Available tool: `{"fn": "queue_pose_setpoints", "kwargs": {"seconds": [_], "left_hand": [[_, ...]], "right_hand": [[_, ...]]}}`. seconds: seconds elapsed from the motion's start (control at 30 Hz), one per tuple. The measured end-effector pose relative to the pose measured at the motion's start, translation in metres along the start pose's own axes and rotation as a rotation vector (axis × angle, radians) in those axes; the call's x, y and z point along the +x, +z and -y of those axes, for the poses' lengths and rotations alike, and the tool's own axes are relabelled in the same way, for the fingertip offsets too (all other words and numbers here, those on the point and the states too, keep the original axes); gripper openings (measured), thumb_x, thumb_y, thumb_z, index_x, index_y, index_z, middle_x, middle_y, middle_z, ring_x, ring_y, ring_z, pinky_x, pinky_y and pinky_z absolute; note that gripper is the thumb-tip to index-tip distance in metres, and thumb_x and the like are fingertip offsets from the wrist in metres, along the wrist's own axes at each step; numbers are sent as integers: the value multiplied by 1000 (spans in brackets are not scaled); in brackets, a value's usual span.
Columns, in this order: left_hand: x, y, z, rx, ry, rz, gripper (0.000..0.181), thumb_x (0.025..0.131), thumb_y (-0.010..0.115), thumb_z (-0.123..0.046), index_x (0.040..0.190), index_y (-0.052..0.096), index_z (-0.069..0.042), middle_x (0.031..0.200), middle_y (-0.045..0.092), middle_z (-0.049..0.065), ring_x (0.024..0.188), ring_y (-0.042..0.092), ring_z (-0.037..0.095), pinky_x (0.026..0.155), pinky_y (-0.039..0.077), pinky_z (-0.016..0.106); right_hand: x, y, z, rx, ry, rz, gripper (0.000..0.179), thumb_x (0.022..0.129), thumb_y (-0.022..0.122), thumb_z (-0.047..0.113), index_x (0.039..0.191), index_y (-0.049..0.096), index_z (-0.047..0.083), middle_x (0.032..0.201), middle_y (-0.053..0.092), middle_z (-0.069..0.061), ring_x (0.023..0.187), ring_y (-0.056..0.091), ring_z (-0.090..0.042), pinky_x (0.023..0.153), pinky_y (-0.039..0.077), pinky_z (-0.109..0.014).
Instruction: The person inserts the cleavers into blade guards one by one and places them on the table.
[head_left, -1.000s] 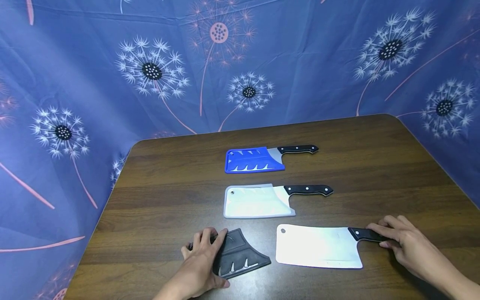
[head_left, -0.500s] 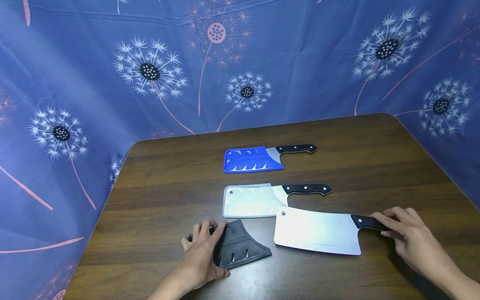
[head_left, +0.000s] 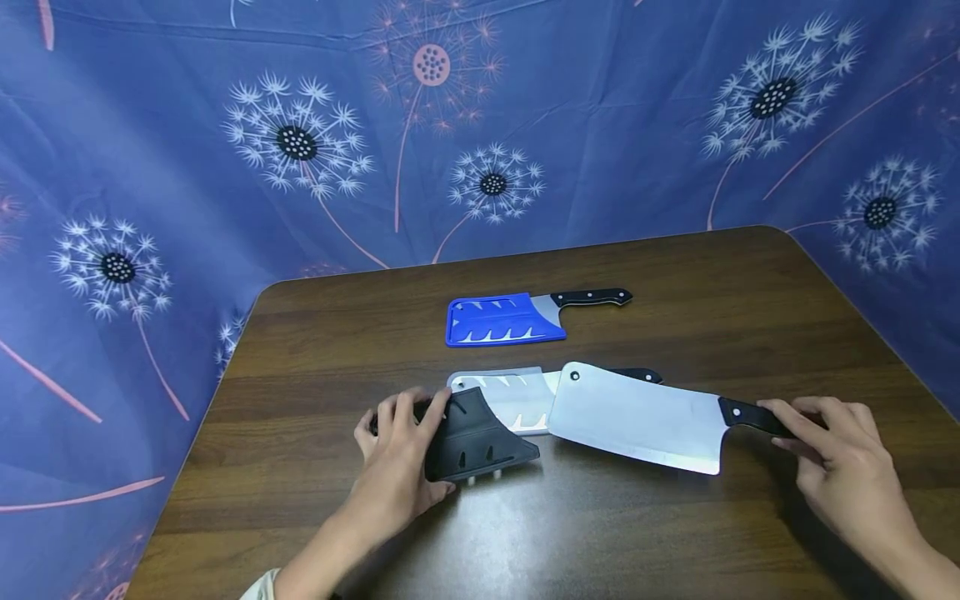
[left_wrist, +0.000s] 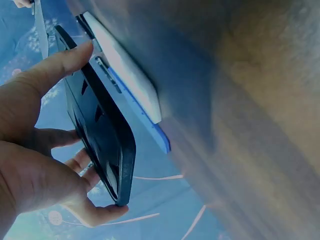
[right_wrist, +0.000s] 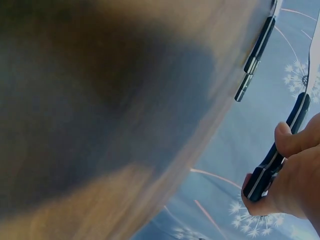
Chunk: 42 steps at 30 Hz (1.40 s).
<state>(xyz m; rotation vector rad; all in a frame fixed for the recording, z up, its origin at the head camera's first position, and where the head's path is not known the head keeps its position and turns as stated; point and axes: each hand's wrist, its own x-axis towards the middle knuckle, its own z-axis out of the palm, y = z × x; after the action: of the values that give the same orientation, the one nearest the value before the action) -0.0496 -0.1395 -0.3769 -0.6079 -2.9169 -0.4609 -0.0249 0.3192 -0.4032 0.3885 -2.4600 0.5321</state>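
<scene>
My left hand [head_left: 397,458] grips a black blade cover [head_left: 480,442] by its edges, thumb on the near side and fingers on the far side. In the left wrist view the black cover [left_wrist: 102,122] is held off the table. My right hand [head_left: 840,450] holds a bare cleaver [head_left: 637,417] by its black riveted handle [right_wrist: 277,155]. Its wide silver blade points left, raised and tilted, with the tip end close to the cover's open side but apart from it. Behind them lies a cleaver in a clear whitish cover [head_left: 510,392], partly hidden by the raised blade and black cover.
Farther back on the brown wooden table [head_left: 337,358] lies another cleaver in a blue cover [head_left: 506,321], handle to the right. A blue cloth [head_left: 600,125] with dandelion prints hangs behind the table and at its sides.
Both hands have risen: the left has lifted the black cover off the table, and the right has raised the bare cleaver up and away, tilting its blade over the whitish-covered cleaver.
</scene>
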Motion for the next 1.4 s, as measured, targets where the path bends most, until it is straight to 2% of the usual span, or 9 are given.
{"fn": "queue_pose_setpoints", "kwargs": {"seconds": [0.07,0.17,0.23,0.33,0.73,1.13,1.2,1.3,1.4], "left_hand": [[2,-2,0,-2,17,-20,118,50,95,-23,150,33,-23,137,38,12,122,32,34,97,16,67],[4,-4,-1,0,30,-34,118,50,95,-23,150,32,-23,137,38,12,123,31,34,97,15,68],[6,-5,-1,2,32,-35,119,51,95,-23,151,31,-25,138,37,11,123,31,34,98,15,68],[7,-7,-1,-1,36,-38,119,52,94,-23,151,29,-25,139,36,11,124,30,33,98,15,68],[11,-12,-4,-5,36,-52,118,52,95,-21,151,31,-22,139,36,13,124,30,34,98,14,69],[12,-12,-4,-15,40,-73,117,50,95,-23,150,34,-22,138,37,13,124,31,35,98,15,68],[12,-12,-4,-21,47,-74,117,50,95,-23,150,34,-22,138,37,13,124,31,35,97,16,68],[11,-12,-3,-24,55,-73,116,49,95,-23,149,34,-22,139,37,14,125,32,35,97,16,68],[11,-11,-2,-18,52,-59,117,49,94,-22,149,34,-23,138,37,14,124,31,34,97,15,68]], "right_hand": [[2,-2,1,-16,5,-12,29,90,52,11,112,71,4,96,57,-17,90,44,-36,74,30,-25],[5,-4,2,-34,10,-22,32,85,56,3,114,70,4,96,56,-18,91,44,-38,70,29,-30],[6,-5,2,-44,5,-27,34,97,48,24,113,71,3,96,57,-19,90,44,-37,69,29,-28],[8,-5,3,-47,-2,-34,69,100,24,53,112,71,3,95,57,-19,89,44,-36,69,29,-25],[9,-3,4,12,-39,-75,65,100,30,53,108,73,5,95,58,-17,90,41,-29,74,28,-10],[12,-4,7,18,-20,-85,63,99,30,52,107,73,6,95,58,-19,92,41,-32,80,24,-10],[12,-5,6,19,-18,-85,61,99,31,50,106,73,6,96,58,-20,92,41,-34,82,23,-10],[10,-6,6,19,-24,-88,33,92,48,21,107,73,7,98,58,-21,93,41,-35,79,25,-14],[9,-8,6,19,-33,-83,46,73,45,-1,110,73,8,100,58,-21,95,41,-37,77,26,-19]]}}
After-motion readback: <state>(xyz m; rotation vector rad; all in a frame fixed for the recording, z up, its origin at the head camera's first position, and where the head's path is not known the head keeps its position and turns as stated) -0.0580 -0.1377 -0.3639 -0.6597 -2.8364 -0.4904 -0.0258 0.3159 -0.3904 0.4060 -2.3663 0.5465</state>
